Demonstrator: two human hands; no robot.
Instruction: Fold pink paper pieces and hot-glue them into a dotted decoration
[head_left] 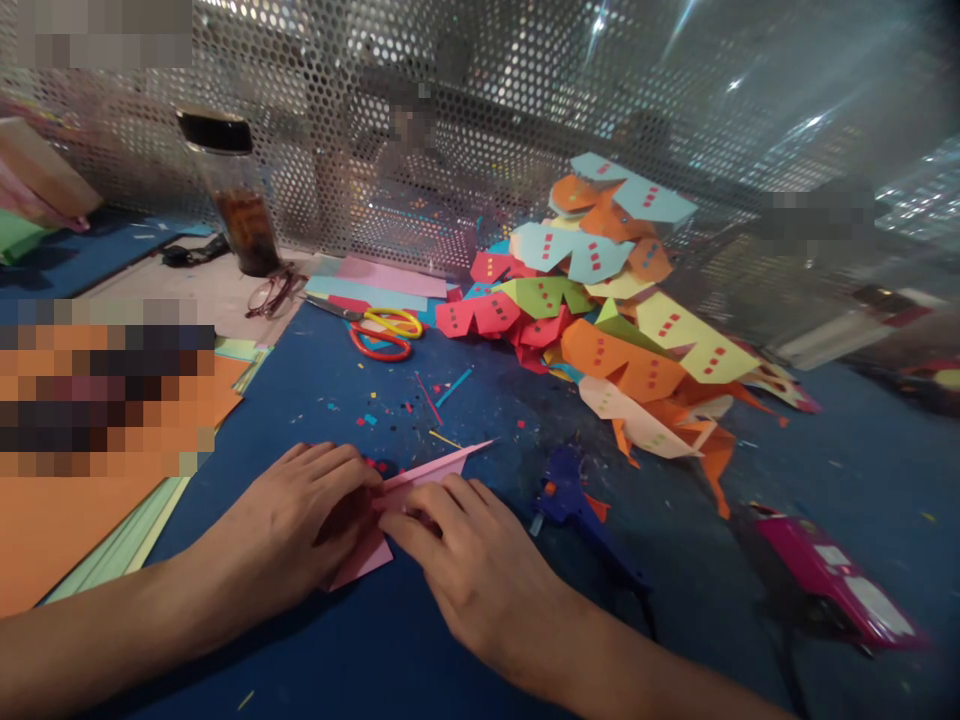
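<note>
A folded piece of pink paper lies on the blue table near the front edge, its pointed end aimed to the upper right. My left hand presses down on the paper's left part with curled fingers. My right hand pinches the paper's middle fold with fingertips together. Both hands touch over the paper and hide most of it.
A heap of folded coloured paper shapes fills the middle right. Red-and-yellow scissors, glasses and a dark jar stand behind. Orange paper sheets lie left, a blue glue gun and a magenta object right. A perforated metal wall closes the back.
</note>
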